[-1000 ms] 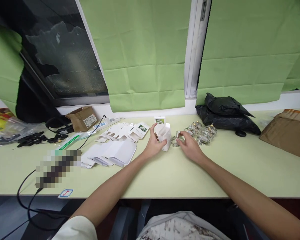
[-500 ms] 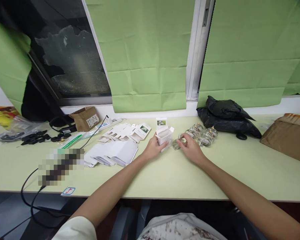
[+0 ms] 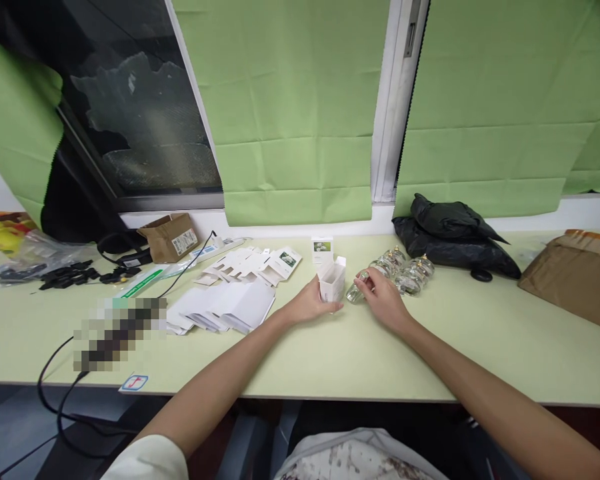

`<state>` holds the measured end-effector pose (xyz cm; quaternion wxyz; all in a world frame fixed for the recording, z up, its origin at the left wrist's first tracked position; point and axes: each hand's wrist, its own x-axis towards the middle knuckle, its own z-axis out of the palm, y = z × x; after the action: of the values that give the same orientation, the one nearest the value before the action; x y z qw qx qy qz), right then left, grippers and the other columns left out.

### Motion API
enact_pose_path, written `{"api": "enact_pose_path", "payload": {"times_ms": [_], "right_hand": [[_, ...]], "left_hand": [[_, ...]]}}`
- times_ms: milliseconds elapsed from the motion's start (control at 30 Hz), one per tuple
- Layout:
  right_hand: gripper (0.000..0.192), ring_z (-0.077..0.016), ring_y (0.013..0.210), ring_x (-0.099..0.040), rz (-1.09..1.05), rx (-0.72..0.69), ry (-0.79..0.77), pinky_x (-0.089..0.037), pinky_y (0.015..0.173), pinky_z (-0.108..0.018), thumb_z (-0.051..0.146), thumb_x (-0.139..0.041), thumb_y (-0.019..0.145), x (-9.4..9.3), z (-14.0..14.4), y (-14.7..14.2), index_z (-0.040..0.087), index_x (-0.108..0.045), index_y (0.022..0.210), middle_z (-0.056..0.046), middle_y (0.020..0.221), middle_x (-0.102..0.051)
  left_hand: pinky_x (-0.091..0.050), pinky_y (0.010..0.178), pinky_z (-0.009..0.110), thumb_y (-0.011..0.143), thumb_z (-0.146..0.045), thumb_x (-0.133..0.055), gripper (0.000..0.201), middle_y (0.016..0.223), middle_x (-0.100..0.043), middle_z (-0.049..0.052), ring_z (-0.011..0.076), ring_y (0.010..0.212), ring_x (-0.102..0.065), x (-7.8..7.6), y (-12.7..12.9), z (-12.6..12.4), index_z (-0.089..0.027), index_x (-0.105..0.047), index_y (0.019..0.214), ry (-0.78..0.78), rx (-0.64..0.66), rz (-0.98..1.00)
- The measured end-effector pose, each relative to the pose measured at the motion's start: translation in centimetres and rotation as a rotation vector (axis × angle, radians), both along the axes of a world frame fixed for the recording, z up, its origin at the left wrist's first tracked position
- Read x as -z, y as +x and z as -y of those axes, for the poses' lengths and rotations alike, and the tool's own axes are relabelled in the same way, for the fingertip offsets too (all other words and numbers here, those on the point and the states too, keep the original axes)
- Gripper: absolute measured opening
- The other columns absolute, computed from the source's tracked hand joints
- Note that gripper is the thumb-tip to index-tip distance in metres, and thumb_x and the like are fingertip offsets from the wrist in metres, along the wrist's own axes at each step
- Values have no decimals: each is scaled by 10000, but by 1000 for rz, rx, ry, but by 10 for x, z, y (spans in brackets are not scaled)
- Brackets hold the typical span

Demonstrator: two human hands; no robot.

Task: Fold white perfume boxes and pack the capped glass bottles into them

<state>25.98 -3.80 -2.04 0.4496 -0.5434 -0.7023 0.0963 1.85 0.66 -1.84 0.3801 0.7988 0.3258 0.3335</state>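
Observation:
A small white carton (image 3: 333, 285) with its top flaps raised is gripped by my left hand (image 3: 307, 303), its opening facing up. My right hand (image 3: 381, 297) pinches a small clear glass bottle (image 3: 356, 289), which tilts just to the right of the carton, apart from it. Behind the carton stands another white box (image 3: 323, 249) with a green picture on its front. Several similar glass bottles (image 3: 414, 275) with gold-coloured tops are grouped beyond my right hand. To the left, flattened white cartons (image 3: 247, 303) lie in overlapping stacks, some showing the green picture.
A black plastic bag (image 3: 455, 237) rests behind the bottles, with a large brown cardboard box (image 3: 575, 277) at the right. Farther left are an opened small brown box (image 3: 170, 239), black cables (image 3: 55, 393), black parts (image 3: 73, 275) and a blurred-out object (image 3: 120, 333).
The carton in my left hand has turned more upright, its opening now clearer. The bottle in my right hand has shifted and shows more fully beside the carton.

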Motion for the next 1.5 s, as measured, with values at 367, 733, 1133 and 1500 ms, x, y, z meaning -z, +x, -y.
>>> {"api": "enact_pose_path", "payload": {"times_ms": [367, 733, 1133, 1500], "right_hand": [[229, -223, 804, -593, -28, 15, -32, -425, 733, -347, 457, -498, 1037, 2, -1, 0, 245, -584, 1041, -22, 897, -640], [260, -252, 892, -621, -226, 11, 62, -495, 809, -392, 485, -474, 1042, 0, 0, -3, 245, -573, 1056, -64, 1000, -671], [304, -241, 967, -630, -403, -80, 187, -561, 841, -377, 527, -519, 1036, -10, 13, -14, 243, -591, 1119, -88, 1074, -653], [308, -234, 887, -661, -521, -154, 102, -624, 835, -423, 548, -625, 975, -8, 13, -16, 250, -613, 1052, -58, 981, -662]], "left_hand": [[-557, 906, 423, 697, -603, -906, 893, 1290, -620, 135, 308, 1110, -629, 1, 0, -4, -214, -557, 1422, 59, -177, -29], [-451, 1087, 492, 831, -595, -805, 813, 1318, -598, 119, 343, 1279, -499, 1, -6, -8, -272, -502, 1513, 249, -176, -126], [-414, 1167, 498, 839, -518, -818, 900, 1382, -544, 103, 333, 1330, -472, -9, -8, -1, -372, -401, 1623, 310, -61, -210], [-440, 1190, 474, 855, -134, -630, 750, 1541, -568, 63, 310, 1389, -553, -10, 3, 16, -305, -473, 1568, 364, -39, -159]]}}
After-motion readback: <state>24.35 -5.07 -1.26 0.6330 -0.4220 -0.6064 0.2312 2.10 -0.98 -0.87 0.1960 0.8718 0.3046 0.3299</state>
